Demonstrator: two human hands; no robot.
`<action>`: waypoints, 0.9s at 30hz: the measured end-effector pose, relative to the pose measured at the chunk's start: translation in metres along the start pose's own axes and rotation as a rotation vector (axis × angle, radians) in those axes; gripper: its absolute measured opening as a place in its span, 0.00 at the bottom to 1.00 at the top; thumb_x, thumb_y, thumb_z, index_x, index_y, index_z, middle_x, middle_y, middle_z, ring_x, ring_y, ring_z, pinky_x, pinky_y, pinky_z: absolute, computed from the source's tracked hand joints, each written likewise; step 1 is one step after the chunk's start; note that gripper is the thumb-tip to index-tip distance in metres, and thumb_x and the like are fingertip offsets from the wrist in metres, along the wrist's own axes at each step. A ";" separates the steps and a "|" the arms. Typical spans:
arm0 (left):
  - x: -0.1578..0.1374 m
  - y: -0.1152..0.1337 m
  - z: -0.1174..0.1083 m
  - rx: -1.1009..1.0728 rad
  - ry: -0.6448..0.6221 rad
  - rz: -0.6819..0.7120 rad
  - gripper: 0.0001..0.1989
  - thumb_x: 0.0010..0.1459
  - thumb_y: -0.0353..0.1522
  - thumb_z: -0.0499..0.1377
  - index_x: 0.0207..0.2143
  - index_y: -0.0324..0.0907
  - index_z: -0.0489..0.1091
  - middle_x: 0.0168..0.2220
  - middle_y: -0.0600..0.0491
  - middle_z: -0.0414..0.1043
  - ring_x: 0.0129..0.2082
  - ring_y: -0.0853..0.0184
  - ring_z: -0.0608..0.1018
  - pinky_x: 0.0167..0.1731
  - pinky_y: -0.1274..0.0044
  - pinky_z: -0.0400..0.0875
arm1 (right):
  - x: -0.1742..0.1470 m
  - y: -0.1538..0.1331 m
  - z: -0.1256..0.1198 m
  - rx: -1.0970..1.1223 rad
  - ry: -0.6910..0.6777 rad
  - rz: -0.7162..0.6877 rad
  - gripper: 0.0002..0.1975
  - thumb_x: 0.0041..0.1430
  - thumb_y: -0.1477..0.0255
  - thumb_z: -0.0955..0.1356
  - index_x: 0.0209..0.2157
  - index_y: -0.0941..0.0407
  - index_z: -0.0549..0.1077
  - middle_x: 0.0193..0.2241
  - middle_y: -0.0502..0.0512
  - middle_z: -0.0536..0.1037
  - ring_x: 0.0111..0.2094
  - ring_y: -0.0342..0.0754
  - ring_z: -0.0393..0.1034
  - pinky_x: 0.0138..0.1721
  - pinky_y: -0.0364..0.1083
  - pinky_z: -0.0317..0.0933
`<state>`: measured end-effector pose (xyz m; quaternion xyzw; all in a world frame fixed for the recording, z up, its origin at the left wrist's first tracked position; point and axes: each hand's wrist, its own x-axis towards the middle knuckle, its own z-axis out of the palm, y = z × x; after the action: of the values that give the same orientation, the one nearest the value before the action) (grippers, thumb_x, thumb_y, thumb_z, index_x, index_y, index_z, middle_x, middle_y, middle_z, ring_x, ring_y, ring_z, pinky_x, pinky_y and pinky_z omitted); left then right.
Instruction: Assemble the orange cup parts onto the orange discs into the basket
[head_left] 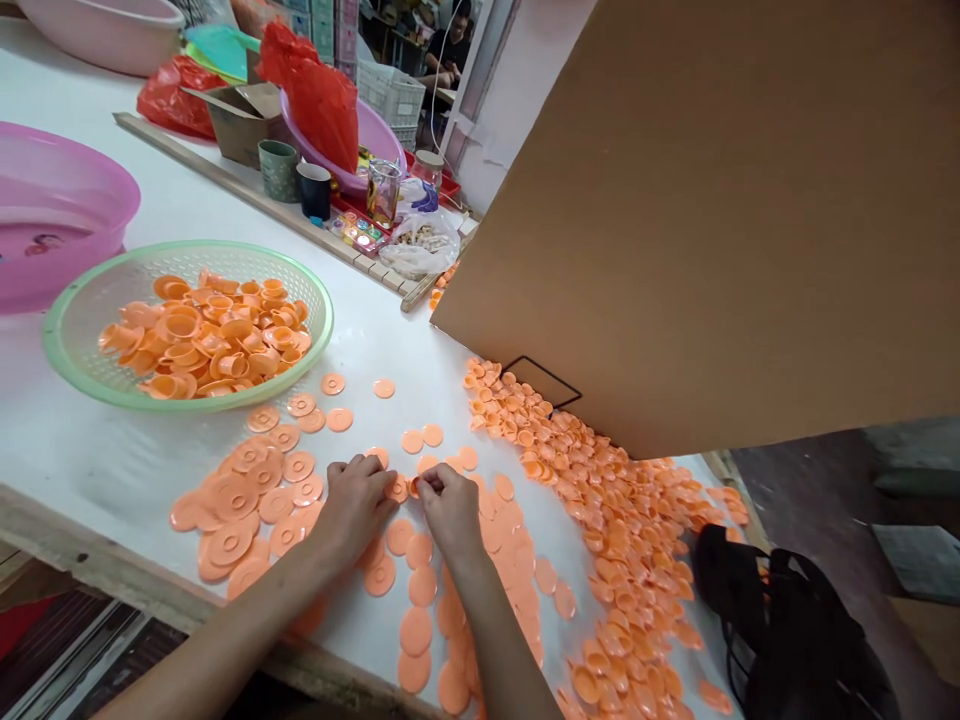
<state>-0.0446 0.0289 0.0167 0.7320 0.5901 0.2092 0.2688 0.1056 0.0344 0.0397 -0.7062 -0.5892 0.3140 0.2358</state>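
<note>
My left hand (358, 508) curls its fingers over an orange plastic disc (397, 488), a small saucer with a raised ring. Close beside it, my right hand (452, 508) pinches a small orange cup (414, 487), mostly hidden by the fingertips. Whether cup and disc touch cannot be made out. Left of my hands lies a heap of ringed saucers (232, 495). Smooth flat discs (415, 632) form overlapping rows near and under my forearms. A green-rimmed colander (324, 335) holds many orange cups (214, 335) on saucers.
Loose small orange cups (637, 540) spread in a long pile to the right. A big cardboard sheet (697, 230) stands behind that pile. Pink basins (112, 215), mugs (278, 170) and red bags (322, 100) line the far left. A black bag (802, 640) lies at right; another person (448, 55) sits far back.
</note>
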 end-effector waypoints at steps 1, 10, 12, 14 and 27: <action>0.000 0.000 0.001 -0.017 0.003 0.005 0.07 0.55 0.29 0.56 0.31 0.45 0.75 0.34 0.52 0.71 0.39 0.64 0.70 0.38 0.69 0.52 | 0.002 -0.001 0.003 0.013 -0.006 0.017 0.06 0.51 0.73 0.65 0.24 0.55 0.73 0.20 0.50 0.76 0.25 0.45 0.70 0.28 0.41 0.60; 0.008 0.008 -0.017 -0.276 -0.061 -0.136 0.09 0.49 0.26 0.58 0.32 0.43 0.76 0.33 0.50 0.73 0.34 0.64 0.73 0.34 0.73 0.60 | 0.009 -0.009 0.008 -0.056 -0.094 -0.095 0.08 0.50 0.73 0.63 0.20 0.54 0.68 0.18 0.50 0.74 0.22 0.46 0.67 0.24 0.42 0.55; 0.015 0.009 -0.014 -0.380 -0.006 -0.198 0.07 0.45 0.25 0.57 0.27 0.41 0.74 0.29 0.52 0.72 0.29 0.67 0.72 0.30 0.76 0.61 | 0.010 -0.009 0.008 -0.044 -0.119 -0.089 0.08 0.51 0.73 0.63 0.20 0.54 0.67 0.19 0.50 0.74 0.22 0.46 0.68 0.24 0.42 0.55; 0.018 0.009 -0.008 -0.435 0.046 -0.262 0.04 0.43 0.24 0.56 0.22 0.40 0.69 0.25 0.54 0.69 0.26 0.69 0.70 0.26 0.78 0.60 | 0.006 -0.012 0.008 -0.064 -0.115 -0.090 0.08 0.51 0.73 0.63 0.20 0.54 0.66 0.19 0.51 0.74 0.22 0.47 0.68 0.24 0.43 0.55; 0.015 0.008 0.000 -0.294 0.041 -0.129 0.06 0.49 0.35 0.53 0.24 0.42 0.64 0.23 0.57 0.67 0.24 0.68 0.70 0.25 0.77 0.61 | 0.000 -0.017 0.029 0.111 0.054 0.078 0.07 0.52 0.77 0.65 0.27 0.55 0.76 0.23 0.51 0.77 0.26 0.45 0.70 0.28 0.42 0.62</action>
<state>-0.0357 0.0422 0.0220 0.6409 0.6041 0.2908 0.3738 0.0729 0.0369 0.0316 -0.7226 -0.5363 0.3361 0.2780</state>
